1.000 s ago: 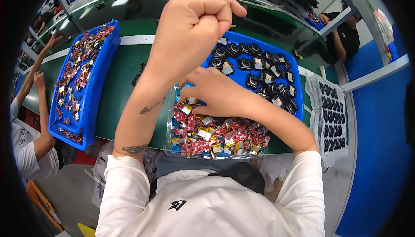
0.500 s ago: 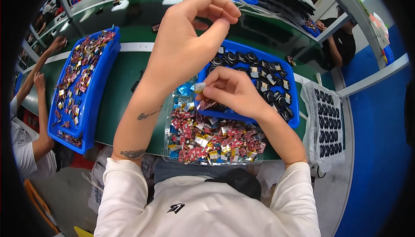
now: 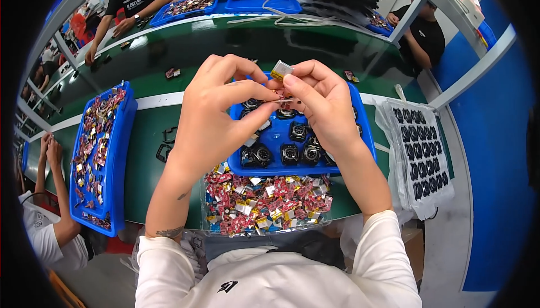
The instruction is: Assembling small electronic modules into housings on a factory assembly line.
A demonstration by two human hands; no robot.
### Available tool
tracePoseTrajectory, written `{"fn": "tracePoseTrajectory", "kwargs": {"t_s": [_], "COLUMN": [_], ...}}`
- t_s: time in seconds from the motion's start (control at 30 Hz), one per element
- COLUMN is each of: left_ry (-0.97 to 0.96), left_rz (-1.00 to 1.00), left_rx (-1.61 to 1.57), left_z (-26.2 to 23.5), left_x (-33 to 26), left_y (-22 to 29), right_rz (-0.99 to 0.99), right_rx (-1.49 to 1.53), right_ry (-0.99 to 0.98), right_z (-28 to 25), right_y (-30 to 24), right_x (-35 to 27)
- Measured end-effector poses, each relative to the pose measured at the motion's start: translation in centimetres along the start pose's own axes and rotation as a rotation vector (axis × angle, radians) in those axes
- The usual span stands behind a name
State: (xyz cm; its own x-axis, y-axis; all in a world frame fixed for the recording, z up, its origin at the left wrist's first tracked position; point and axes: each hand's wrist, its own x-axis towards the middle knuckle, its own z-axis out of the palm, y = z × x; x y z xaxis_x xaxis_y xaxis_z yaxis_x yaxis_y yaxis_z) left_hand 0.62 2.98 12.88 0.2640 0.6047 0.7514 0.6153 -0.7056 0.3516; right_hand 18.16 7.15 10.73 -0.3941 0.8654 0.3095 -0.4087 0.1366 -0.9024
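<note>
Both hands meet above a blue tray (image 3: 270, 171) that holds black watch-like housings (image 3: 289, 153). My left hand (image 3: 222, 103) is closed, with thumb and forefinger pinching the edge of a small red circuit board (image 3: 286, 94). My right hand (image 3: 329, 103) is closed too, its thumb and fingers on the silver-and-yellow battery (image 3: 281, 70) that appears attached to this board. My fingers hide part of the board. Nearer to me, a clear plastic tray is heaped with red circuit boards and batteries (image 3: 264, 204).
To the left stands a long blue tray (image 3: 125, 179) of similar boards, with a co-worker's hands (image 3: 52, 148) beside it. Black frames (image 3: 164, 150) lie on the green table. On the right, a white tray (image 3: 398, 195) carries rows of black housings. Other people work across the table.
My left hand has come down and toward me, onto the board. My right hand has raised the board and battery. The view has shifted, showing more of the far side.
</note>
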Motion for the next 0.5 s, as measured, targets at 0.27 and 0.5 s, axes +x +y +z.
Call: {"fn": "tracePoseTrajectory", "kwargs": {"t_s": [0.27,0.5], "left_ry": [0.184,-0.257], "left_rz": [-0.021,-0.01], "left_rx": [0.029,-0.143], "left_z": [0.7,-1.5], "left_x": [0.1,0.1], "left_y": [0.1,-0.3], "right_rz": [-0.29,-0.261], "right_rx": [-0.164,-0.331], "right_ry": [0.099,0.185], "right_z": [-0.2,-1.6], "right_y": [-0.5,-1.5], "right_x": [0.0,0.2]}}
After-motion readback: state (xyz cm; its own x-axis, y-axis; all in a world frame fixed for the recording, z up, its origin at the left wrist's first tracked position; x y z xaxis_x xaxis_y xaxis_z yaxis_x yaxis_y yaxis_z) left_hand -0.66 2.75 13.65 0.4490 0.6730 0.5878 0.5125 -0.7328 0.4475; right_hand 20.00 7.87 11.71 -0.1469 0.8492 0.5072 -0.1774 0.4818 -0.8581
